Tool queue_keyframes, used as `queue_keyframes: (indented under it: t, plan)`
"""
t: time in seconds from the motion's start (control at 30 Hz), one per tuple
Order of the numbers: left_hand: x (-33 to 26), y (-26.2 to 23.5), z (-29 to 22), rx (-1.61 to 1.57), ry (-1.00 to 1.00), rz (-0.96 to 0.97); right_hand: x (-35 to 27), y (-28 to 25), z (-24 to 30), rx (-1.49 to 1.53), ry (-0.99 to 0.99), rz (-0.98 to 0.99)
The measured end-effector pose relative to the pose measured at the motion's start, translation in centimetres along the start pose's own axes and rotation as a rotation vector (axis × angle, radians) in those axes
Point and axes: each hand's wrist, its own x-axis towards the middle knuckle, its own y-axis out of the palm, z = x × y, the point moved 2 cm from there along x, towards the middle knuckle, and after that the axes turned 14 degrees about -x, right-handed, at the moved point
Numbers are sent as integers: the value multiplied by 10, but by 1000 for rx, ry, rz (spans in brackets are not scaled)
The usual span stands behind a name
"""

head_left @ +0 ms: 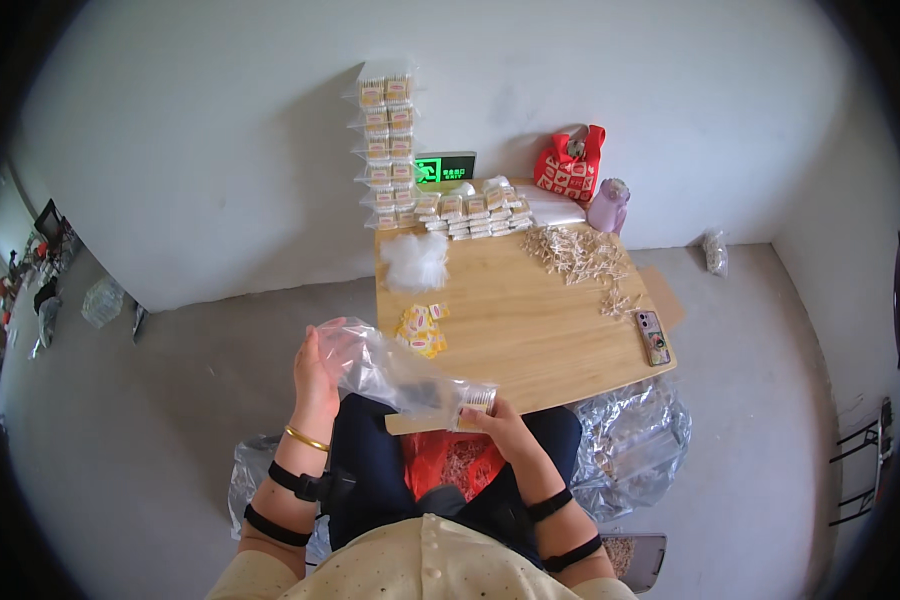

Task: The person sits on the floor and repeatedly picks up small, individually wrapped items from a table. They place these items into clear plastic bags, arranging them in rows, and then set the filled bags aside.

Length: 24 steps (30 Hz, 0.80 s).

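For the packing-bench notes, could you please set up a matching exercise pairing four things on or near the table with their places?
Things:
1 phone
2 white fluff
3 red bag
4 clear plastic bag

Places:
A against the wall behind the table
B table's right edge
C between the left hand and right hand
D table's left side, before the stacked packets

Pairs: 1-B, 2-D, 3-A, 4-C

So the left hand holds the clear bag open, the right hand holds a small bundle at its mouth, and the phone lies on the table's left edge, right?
Not quite: the head view shows the phone on the table's right edge. The rest stands.
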Motion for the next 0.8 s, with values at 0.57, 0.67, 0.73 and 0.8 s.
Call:
queue_keyframes:
  t: [0.57,0.67,0.73,0.8]
  plan:
    - [39,65,18,1511,231,226,10,17,6,245,-197,57]
    - [35,92,35,1494,516,267,12,12,17,443,-245,32]
    - [18,101,41,1346,908,385,8,10,22,581,-268,31]
    - [-24,107,45,1222,711,748,11,10,20,615,-261,17]
